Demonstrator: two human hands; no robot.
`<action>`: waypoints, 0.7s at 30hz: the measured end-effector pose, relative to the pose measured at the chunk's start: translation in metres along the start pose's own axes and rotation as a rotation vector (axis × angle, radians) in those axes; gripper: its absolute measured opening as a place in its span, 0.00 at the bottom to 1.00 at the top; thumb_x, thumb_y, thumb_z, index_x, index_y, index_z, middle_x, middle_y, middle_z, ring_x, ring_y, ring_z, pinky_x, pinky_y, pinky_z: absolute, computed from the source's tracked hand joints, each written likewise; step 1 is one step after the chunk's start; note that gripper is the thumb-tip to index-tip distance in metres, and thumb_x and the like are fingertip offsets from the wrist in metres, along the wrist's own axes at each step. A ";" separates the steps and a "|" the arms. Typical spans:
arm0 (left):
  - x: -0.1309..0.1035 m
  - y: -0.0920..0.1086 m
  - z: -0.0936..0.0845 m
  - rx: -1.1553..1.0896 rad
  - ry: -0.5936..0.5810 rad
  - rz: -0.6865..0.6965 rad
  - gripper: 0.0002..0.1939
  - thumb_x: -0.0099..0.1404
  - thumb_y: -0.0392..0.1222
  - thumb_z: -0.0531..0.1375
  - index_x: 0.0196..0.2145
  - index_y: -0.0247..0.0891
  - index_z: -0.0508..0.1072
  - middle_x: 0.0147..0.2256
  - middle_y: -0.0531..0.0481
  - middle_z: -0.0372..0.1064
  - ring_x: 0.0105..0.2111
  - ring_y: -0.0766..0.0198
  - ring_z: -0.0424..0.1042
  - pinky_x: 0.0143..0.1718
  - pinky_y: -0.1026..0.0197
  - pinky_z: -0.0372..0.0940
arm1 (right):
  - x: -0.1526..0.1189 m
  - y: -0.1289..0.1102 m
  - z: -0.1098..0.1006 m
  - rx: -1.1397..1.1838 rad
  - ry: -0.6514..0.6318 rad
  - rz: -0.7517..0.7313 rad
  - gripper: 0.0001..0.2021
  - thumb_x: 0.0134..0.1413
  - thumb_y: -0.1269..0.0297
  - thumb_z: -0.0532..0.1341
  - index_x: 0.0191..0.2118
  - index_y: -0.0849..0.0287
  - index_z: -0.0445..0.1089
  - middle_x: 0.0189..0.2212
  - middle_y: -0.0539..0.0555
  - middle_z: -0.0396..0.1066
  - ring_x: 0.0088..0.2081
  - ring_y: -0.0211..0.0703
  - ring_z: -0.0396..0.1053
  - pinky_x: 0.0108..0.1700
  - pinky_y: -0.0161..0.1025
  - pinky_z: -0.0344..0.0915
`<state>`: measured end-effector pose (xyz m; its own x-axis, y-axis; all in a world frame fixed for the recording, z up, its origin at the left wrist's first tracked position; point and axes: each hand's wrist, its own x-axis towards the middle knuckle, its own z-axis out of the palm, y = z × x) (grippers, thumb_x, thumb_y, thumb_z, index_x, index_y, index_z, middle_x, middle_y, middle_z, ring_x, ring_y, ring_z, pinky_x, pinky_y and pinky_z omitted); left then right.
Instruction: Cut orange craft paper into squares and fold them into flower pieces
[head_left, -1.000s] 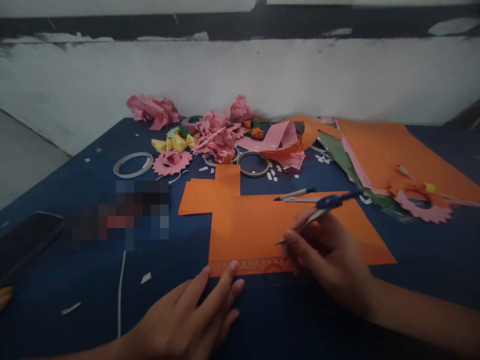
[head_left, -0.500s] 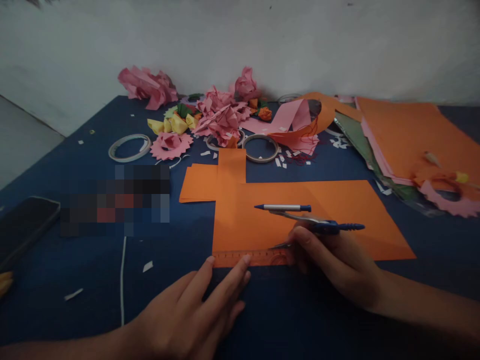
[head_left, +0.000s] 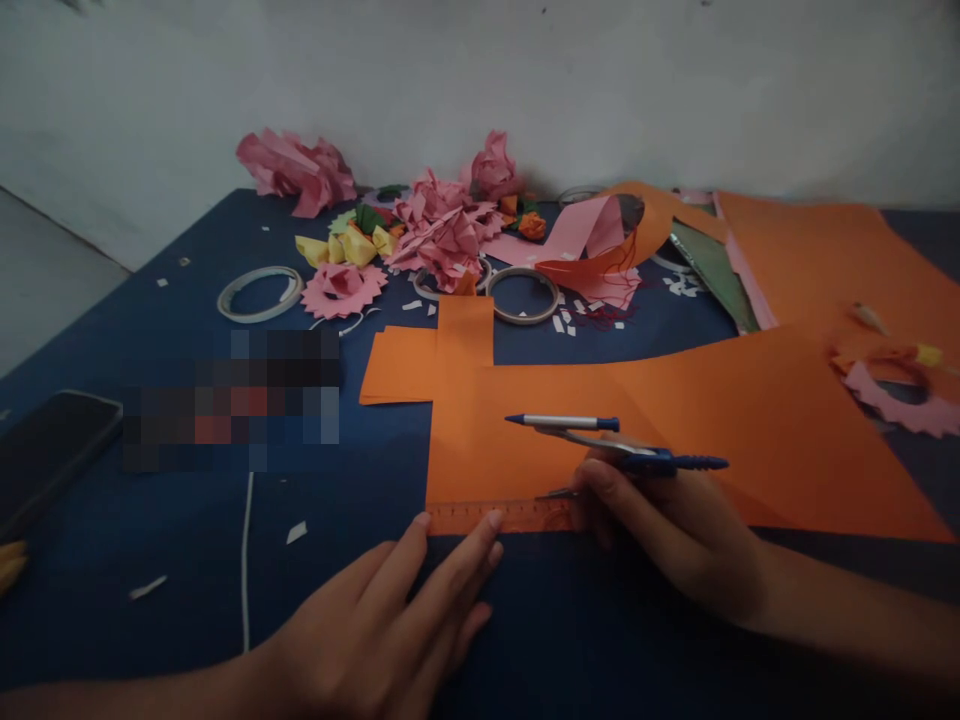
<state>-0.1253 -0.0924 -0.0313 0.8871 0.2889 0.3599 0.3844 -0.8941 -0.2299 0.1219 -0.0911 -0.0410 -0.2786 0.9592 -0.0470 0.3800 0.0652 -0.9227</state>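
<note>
An orange paper sheet [head_left: 675, 420] lies before me on the blue table, its right part bowed upward. A see-through ruler [head_left: 450, 517] rests along its near edge at the left. My left hand [head_left: 375, 610] has its fingers stretched out, with fingertips pressing on the ruler. Between the thumb and fingers of my right hand [head_left: 667, 530] is a drawing compass [head_left: 651, 461], held sideways with a blue and silver pencil [head_left: 566, 422] in it. The compass's metal point is at the ruler's upper edge. My right hand covers the ruler's right end.
Orange paper pieces [head_left: 397, 365] lie left of the sheet. Behind are tape rolls [head_left: 260, 296], crumpled pink paper [head_left: 446, 225] and white scraps. Stacked coloured sheets [head_left: 817, 250] lie at the back right. A phone [head_left: 52, 450] and a white cable [head_left: 246, 570] are on the left.
The sheet's right part has risen and now reaches farther right, over the edge of the stacked sheets. Both hands, the ruler and the compass have stayed almost in place.
</note>
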 end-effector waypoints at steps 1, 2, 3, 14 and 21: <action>0.000 0.000 0.000 -0.002 -0.001 0.005 0.11 0.67 0.34 0.54 0.44 0.32 0.73 0.47 0.47 0.72 0.40 0.58 0.73 0.36 0.58 0.66 | -0.001 0.000 0.000 0.000 -0.001 0.002 0.20 0.64 0.52 0.46 0.29 0.58 0.64 0.20 0.49 0.65 0.21 0.32 0.64 0.24 0.31 0.62; 0.000 0.000 0.000 -0.002 -0.005 0.010 0.11 0.67 0.34 0.53 0.44 0.32 0.73 0.47 0.47 0.72 0.40 0.59 0.73 0.36 0.58 0.65 | -0.001 0.000 0.000 0.002 -0.006 0.005 0.20 0.64 0.52 0.46 0.29 0.58 0.64 0.21 0.49 0.66 0.21 0.32 0.64 0.24 0.31 0.62; 0.000 0.000 0.000 0.000 -0.016 0.008 0.11 0.68 0.34 0.53 0.45 0.32 0.73 0.47 0.48 0.72 0.40 0.59 0.72 0.37 0.59 0.65 | -0.001 0.000 -0.001 0.004 -0.012 0.010 0.20 0.64 0.51 0.46 0.29 0.58 0.64 0.21 0.49 0.66 0.21 0.32 0.64 0.24 0.31 0.62; -0.001 0.000 0.000 -0.014 -0.034 0.020 0.11 0.67 0.34 0.55 0.45 0.32 0.73 0.48 0.46 0.71 0.40 0.60 0.72 0.35 0.59 0.66 | 0.000 0.003 -0.001 0.007 -0.030 0.031 0.20 0.64 0.50 0.46 0.29 0.57 0.64 0.21 0.49 0.66 0.22 0.33 0.64 0.26 0.33 0.62; -0.004 0.002 0.005 0.016 -0.052 -0.091 0.12 0.69 0.39 0.52 0.44 0.40 0.74 0.49 0.60 0.70 0.37 0.64 0.73 0.31 0.62 0.66 | 0.000 0.000 0.002 -0.037 0.000 -0.049 0.18 0.64 0.55 0.47 0.27 0.57 0.62 0.19 0.48 0.64 0.22 0.33 0.63 0.24 0.31 0.60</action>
<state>-0.1262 -0.0936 -0.0381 0.8604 0.3860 0.3328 0.4674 -0.8580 -0.2131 0.1201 -0.0917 -0.0422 -0.2978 0.9546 -0.0022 0.3986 0.1223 -0.9089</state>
